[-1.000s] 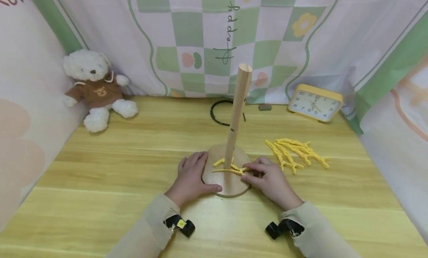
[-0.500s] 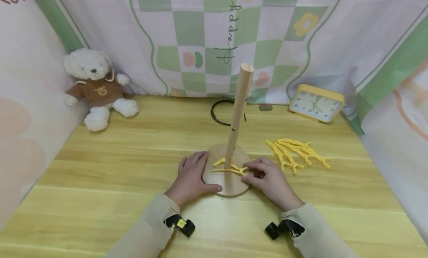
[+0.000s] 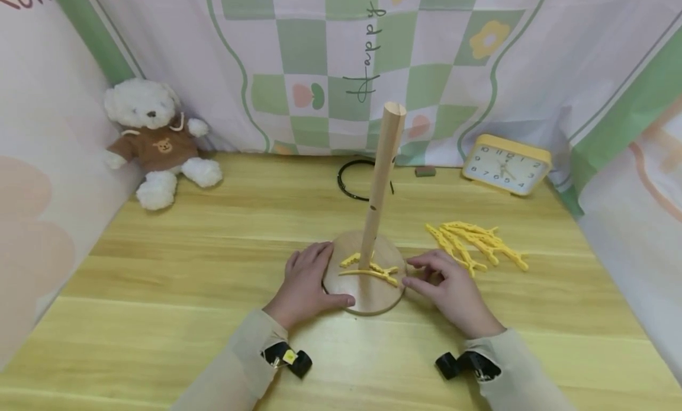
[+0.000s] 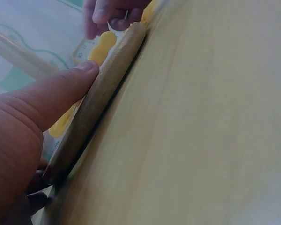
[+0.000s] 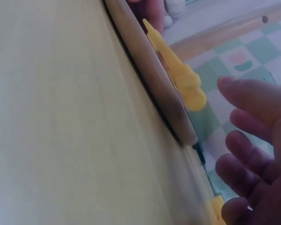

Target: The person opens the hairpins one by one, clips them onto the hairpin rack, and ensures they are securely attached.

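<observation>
A round wooden base [image 3: 375,301] with an upright wooden pole [image 3: 381,180] stands in the middle of the table. Yellow branch-shaped plastic pieces [image 3: 379,273] lie on it around the pole's foot. My left hand [image 3: 305,285] holds the base at its left side, thumb over the rim; in the left wrist view the thumb [image 4: 65,91] lies along the edge and the other fingers are partly hidden. To the right of the base, my right hand [image 3: 453,292] has its fingers loosely bent and apart. In the right wrist view, a gap separates the right hand [image 5: 262,145] from the yellow piece [image 5: 180,77].
Several more yellow branch pieces [image 3: 479,242] lie at the right, just beyond my right hand. Behind the pole are a black cord loop [image 3: 345,189] and a small dark block [image 3: 425,172]. A yellow clock [image 3: 506,165] and a plush bear [image 3: 162,144] stand at the back.
My right hand has let go of the yellow branch piece at the pole's foot and moved a little to the right. The left hand stays on the base.
</observation>
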Demonstrator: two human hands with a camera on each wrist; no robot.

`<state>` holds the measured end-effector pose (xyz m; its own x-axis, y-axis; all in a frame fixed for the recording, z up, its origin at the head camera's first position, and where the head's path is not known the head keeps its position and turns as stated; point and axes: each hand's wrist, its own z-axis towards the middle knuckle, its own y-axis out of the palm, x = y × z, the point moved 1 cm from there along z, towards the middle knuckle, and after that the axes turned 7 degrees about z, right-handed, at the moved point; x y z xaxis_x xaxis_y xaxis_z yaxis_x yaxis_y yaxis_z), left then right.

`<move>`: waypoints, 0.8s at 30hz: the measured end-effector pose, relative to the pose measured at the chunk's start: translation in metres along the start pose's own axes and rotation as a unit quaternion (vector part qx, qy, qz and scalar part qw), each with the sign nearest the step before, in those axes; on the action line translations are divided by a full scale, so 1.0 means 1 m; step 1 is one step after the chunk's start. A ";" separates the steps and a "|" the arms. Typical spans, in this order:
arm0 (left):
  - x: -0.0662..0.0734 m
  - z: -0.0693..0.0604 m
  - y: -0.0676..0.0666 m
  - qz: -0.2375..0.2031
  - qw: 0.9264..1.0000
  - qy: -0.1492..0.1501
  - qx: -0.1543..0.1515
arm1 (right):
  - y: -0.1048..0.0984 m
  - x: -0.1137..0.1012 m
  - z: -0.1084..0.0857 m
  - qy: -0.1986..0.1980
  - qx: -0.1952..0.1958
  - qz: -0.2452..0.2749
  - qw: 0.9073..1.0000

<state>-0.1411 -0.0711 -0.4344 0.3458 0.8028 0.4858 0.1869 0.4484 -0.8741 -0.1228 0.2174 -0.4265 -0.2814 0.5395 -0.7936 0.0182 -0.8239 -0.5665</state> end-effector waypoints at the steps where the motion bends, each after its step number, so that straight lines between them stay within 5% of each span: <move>1: 0.000 0.000 0.000 -0.002 1.000 0.001 0.000 | -0.003 0.000 -0.001 -0.003 0.006 -0.002 1.000; 14: 0.001 0.000 0.000 -0.001 1.000 -0.005 -0.004 | -0.057 0.023 -0.010 0.001 0.126 -0.066 0.990; 24: 0.001 0.000 -0.001 -0.006 1.000 -0.001 -0.002 | -0.098 0.053 -0.016 0.052 0.157 -0.121 0.979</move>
<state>-0.1404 -0.0707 -0.4328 0.3411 0.7979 0.4970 0.1955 0.4569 -0.8678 -0.1243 0.3288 -0.4166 -0.1412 0.7265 -0.6725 -0.3372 -0.6740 -0.6573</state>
